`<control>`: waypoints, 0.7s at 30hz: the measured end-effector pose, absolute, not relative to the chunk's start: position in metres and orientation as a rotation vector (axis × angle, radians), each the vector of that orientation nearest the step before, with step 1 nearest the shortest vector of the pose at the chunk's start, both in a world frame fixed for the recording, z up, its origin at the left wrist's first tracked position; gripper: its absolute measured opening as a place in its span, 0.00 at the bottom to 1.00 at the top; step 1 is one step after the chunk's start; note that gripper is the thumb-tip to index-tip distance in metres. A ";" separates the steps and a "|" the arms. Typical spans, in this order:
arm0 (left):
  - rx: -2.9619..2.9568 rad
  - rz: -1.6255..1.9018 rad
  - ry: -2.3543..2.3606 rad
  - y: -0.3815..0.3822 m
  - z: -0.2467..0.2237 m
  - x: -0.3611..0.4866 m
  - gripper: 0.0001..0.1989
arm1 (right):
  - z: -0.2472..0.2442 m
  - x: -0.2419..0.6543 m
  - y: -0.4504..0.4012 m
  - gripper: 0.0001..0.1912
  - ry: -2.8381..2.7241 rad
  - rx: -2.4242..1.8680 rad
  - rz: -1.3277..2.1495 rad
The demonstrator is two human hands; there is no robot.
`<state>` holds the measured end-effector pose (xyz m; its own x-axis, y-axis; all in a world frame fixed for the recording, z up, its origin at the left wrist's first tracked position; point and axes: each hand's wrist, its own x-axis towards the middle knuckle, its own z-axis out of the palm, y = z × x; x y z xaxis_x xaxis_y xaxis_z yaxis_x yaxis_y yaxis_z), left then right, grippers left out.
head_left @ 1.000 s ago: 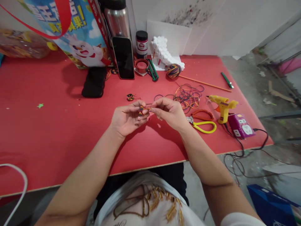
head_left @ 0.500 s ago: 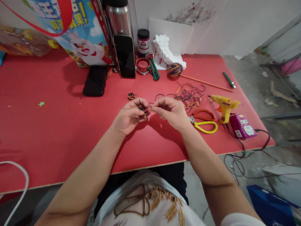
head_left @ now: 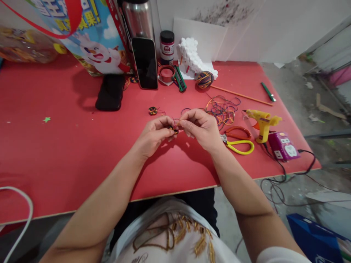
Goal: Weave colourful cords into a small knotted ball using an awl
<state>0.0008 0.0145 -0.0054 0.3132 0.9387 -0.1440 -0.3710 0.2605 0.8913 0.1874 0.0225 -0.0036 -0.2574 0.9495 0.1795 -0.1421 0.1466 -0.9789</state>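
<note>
Between the fingertips of my left hand point(head_left: 157, 134) is a small multicoloured woven piece point(head_left: 173, 130), partly covered by the fingers. My right hand point(head_left: 199, 127) pinches a thin thread point(head_left: 177, 122) right beside it, the two hands almost touching. Just behind my left hand, a similar round woven piece point(head_left: 153, 110) lies on the red table point(head_left: 68, 153) with loose thread ends. A loose tangle of multicoloured yarn point(head_left: 223, 109) spreads behind and to the right of my right hand. Farther back sits the yarn ball point(head_left: 204, 79).
Right of my hands are scissors point(head_left: 240, 147), a yellow glue gun point(head_left: 263, 122) and a purple power socket point(head_left: 283, 146) with cables. Along the back stand a phone point(head_left: 144, 64), a steel bottle point(head_left: 139, 20), a jar point(head_left: 167, 47) and a printed bag point(head_left: 95, 40). A green cutter point(head_left: 180, 79) lies there.
The woven piece has turned and shifted slightly right in my left fingers. My right hand has moved slightly upward with the thread.
</note>
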 end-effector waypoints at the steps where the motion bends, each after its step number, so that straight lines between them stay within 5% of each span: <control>1: 0.889 1.019 0.805 0.014 -0.005 0.001 0.08 | -0.004 0.187 0.022 0.14 -1.389 -0.860 1.328; 21: 0.804 1.171 0.969 0.020 -0.014 0.001 0.06 | -0.006 0.186 0.023 0.15 -1.463 -0.934 1.246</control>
